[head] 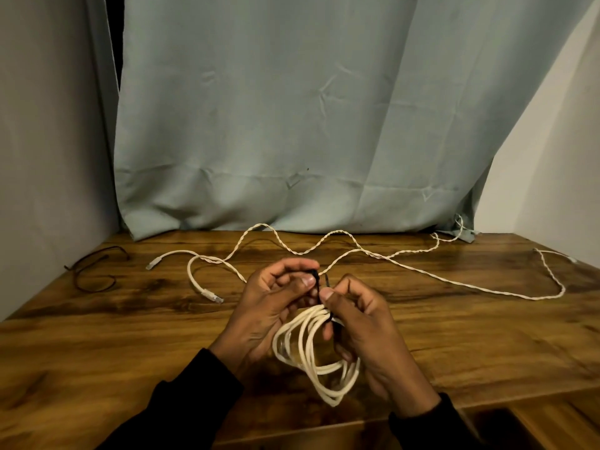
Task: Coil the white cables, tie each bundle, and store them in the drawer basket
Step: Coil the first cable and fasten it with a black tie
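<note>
A coiled bundle of white cable (pixel 311 355) hangs between my two hands above the wooden table (pixel 130 336). A thin black tie (pixel 319 282) wraps the top of the bundle. My left hand (pixel 269 306) pinches one end of the tie between thumb and fingers. My right hand (pixel 367 329) pinches the other end and steadies the coil. Farther back a long twisted white cable (pixel 418 271) lies loose across the table. A shorter white cable (pixel 194 274) with plugs at both ends curves at the left.
Another black tie (pixel 94 271) lies loose near the table's left edge. A pale green curtain (pixel 292 125) hangs behind the table, with walls on both sides. A dark opening (pixel 487 423) shows below the table's front edge at the right.
</note>
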